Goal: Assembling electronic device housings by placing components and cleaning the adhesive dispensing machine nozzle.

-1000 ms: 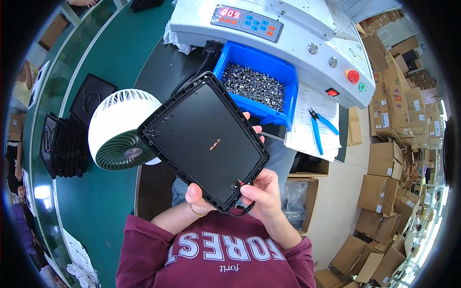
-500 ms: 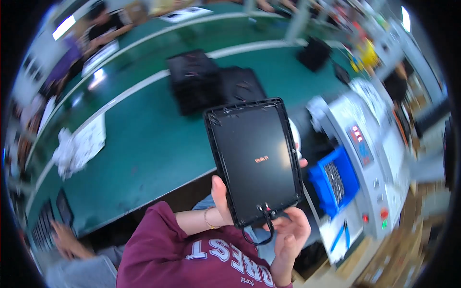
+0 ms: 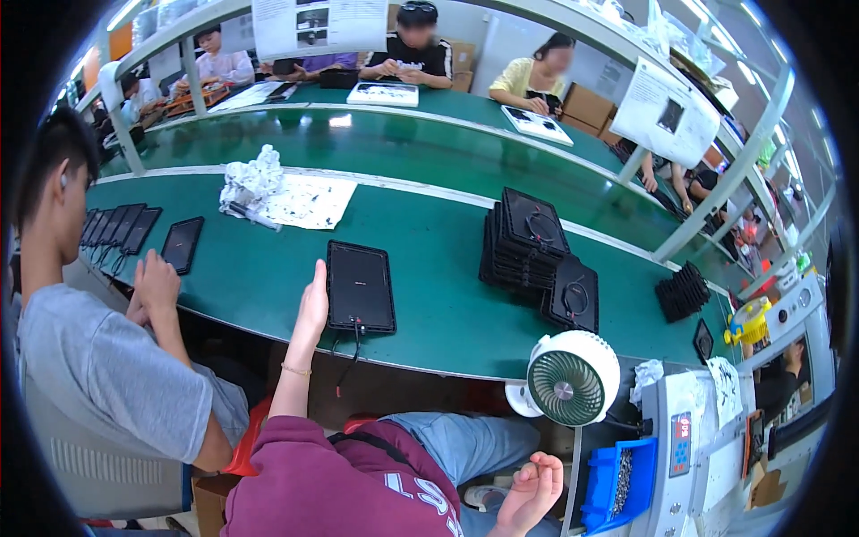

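A flat black rectangular panel (image 3: 360, 286) with a raised rim and a small mark at its middle lies near the table's front edge. From its lower end a short black cable (image 3: 358, 345) hangs over the edge, a reddish tip at its end. My left hand (image 3: 313, 302) is at the panel's left side, fingers stretched out along that edge. Away from the panel, my right hand (image 3: 534, 490) is in the air low on the right, left of a blue bin. Its fingers are loosely curled but apart, and I see nothing in them.
A white fan (image 3: 573, 378) stands at the table edge, beside stacked black panels (image 3: 528, 234). The blue bin (image 3: 619, 488) of small metal parts adjoins a grey machine (image 3: 684, 447). A co-worker (image 3: 116, 358) sits close on my left. Crumpled white material (image 3: 252, 183) lies farther back.
The panel has gone from both my hands in the air down onto the table. My right hand has let go of its cable end and drawn back. My view has swung left.
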{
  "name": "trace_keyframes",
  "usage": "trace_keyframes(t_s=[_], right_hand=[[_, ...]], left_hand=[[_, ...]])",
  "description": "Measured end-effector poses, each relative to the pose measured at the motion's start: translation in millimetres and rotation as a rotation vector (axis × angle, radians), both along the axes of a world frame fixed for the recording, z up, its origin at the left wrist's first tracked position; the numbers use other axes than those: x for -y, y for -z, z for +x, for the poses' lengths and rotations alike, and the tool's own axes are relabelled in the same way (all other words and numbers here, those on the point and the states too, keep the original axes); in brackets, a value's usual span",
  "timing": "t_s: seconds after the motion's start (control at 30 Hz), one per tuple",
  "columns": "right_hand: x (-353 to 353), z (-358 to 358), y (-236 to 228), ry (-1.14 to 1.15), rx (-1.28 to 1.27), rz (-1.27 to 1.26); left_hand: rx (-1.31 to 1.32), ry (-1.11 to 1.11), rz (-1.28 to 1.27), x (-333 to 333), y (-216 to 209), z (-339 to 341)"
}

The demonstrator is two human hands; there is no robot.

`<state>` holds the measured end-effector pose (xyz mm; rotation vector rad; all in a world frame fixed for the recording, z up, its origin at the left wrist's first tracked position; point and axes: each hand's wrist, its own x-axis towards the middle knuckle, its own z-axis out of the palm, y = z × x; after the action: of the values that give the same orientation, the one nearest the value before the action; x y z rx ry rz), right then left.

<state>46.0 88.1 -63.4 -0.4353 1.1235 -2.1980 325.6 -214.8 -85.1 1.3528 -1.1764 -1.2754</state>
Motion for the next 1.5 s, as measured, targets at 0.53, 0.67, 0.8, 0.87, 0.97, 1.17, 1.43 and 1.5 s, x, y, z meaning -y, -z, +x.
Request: trace_keyframes(t_s=[0.53,0.67,0.8,0.87,0.97,1.17,1.43,1.5], right_hand=[[-8,2,5,0.042,0.087,0.051],[-8,-10,28,0.096,0.069,0.057],[-3,-15,14,0.128,0.049,0.094],[-4,-17,18,0.063,0.021,0.074],[-7,-17,17,0.053,0.031,0.070],[-31,-16,25,0.156,0.055,0.064],[-60,-15,3,0.468,-0.072,0.175],[-65,-17,-3,0.546,-0.141,0.190]], left_hand=[[1.352,-0.203,0.016,0,-34,-46],[1.309,-0.196,0.065,9,-42,-23],[1.365,-0.205,0.033,19,-44,-31],[1.375,-0.209,0.006,21,-47,-27],[1.261,-0.251,-0.343,56,-12,-6],[0.188,0.586,-0.636,14,-98,-184],[0.136,0.994,-0.820,0,-128,-345],[0.109,0.999,-0.821,-3,-136,-360]])
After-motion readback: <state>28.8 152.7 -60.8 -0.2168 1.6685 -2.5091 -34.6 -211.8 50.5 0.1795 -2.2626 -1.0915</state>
